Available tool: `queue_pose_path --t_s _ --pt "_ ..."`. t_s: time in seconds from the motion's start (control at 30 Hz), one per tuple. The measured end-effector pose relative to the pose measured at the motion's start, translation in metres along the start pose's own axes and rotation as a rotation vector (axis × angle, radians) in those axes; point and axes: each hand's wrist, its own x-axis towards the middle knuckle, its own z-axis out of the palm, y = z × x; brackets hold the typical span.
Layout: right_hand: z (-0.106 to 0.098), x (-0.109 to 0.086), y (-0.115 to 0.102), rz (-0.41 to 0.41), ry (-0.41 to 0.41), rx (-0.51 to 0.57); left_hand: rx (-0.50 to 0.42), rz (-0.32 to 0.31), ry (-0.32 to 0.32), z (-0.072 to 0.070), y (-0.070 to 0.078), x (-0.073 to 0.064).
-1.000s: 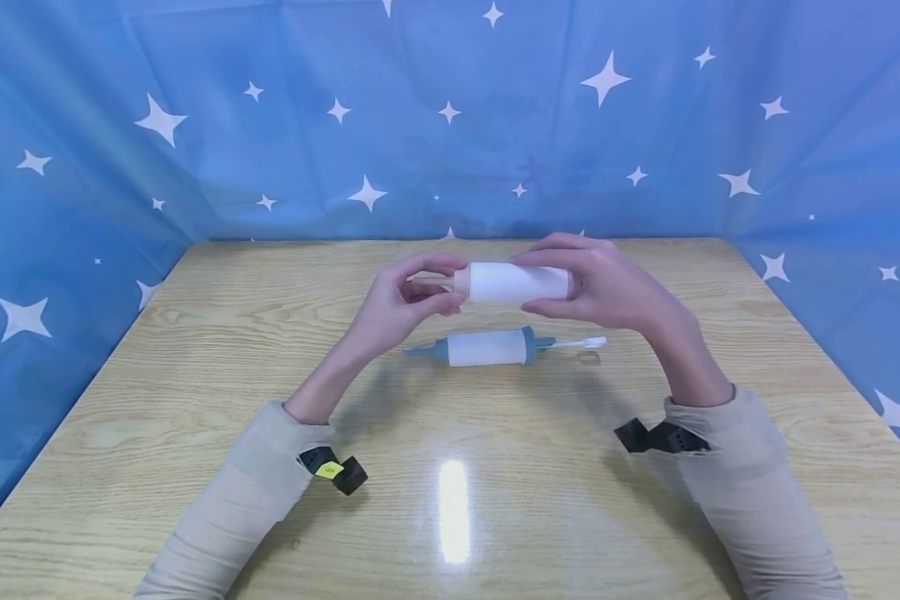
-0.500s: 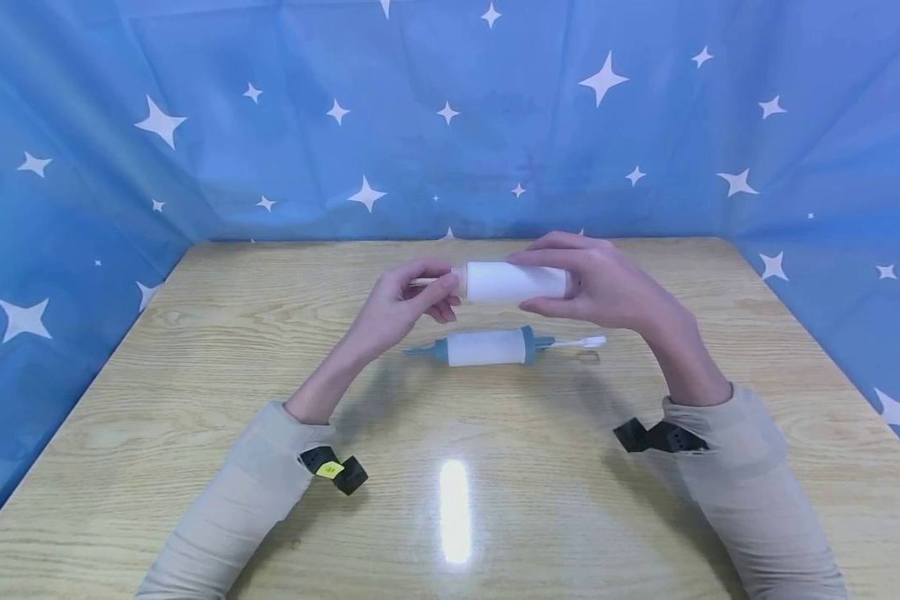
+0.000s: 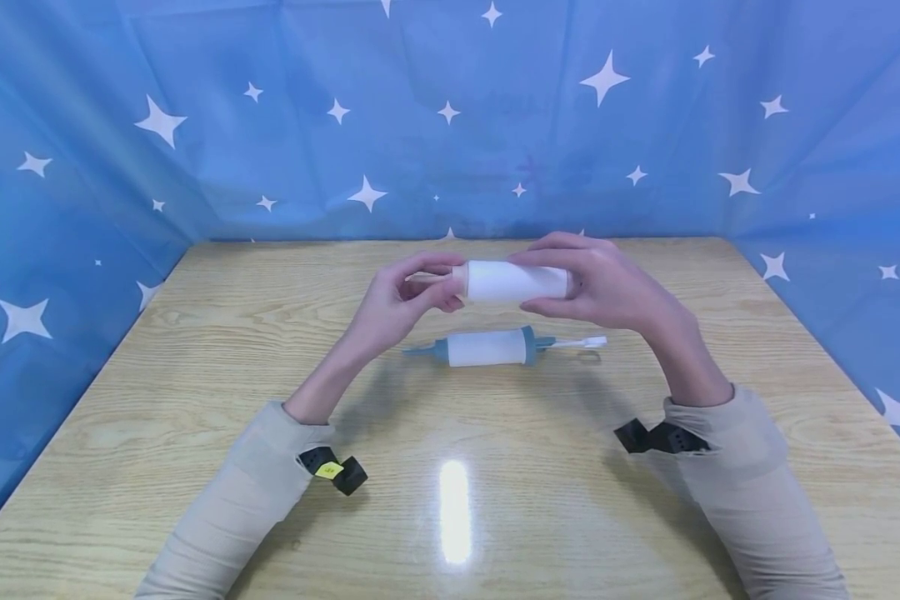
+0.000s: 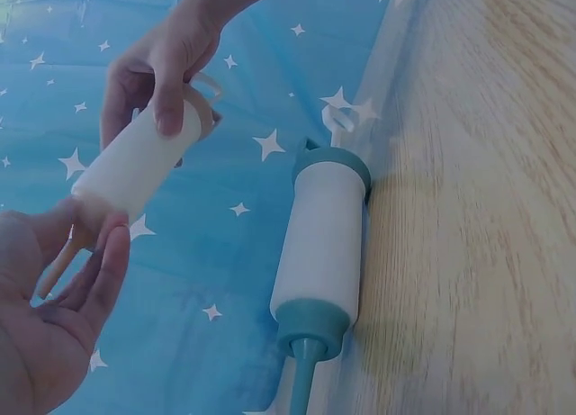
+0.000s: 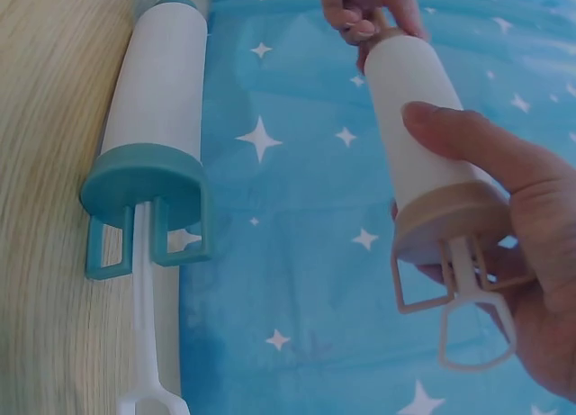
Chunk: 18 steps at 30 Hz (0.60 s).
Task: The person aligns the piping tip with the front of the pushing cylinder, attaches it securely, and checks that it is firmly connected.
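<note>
A large syringe with a white barrel, beige end caps and a beige nozzle is held sideways above the table. My right hand grips its barrel near the plunger end; the white plunger's ring handle sticks out beyond the beige finger loops in the right wrist view. At the other end, my left hand pinches the beige nozzle cap between thumb and fingers, which partly hide it. Nearer to me lies a second syringe with a white barrel and teal ends, touched by neither hand.
The wooden table stretches under both arms. A blue curtain with white stars closes off the back and sides. Black wrist cameras sit on both sleeves. A bright light reflection lies on the table's front middle.
My left fingers have shifted around the nozzle cap, drawing in and then reaching along it again. The right hand has kept its grip on the barrel, and the teal syringe has not moved.
</note>
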Motion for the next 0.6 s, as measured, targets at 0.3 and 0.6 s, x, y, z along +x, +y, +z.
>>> queue_pose_path --t_s 0.3,0.6 --pt "0.0040 0.0012 -0.0012 -0.004 -0.026 0.014 0.079 -0.066 0.024 0.0032 -0.0001 0.0004" --pt "0.0042 0.0008 0.0004 -0.003 -0.034 0.029 0.118 0.024 0.034 0.0038 0.0017 -0.0016"
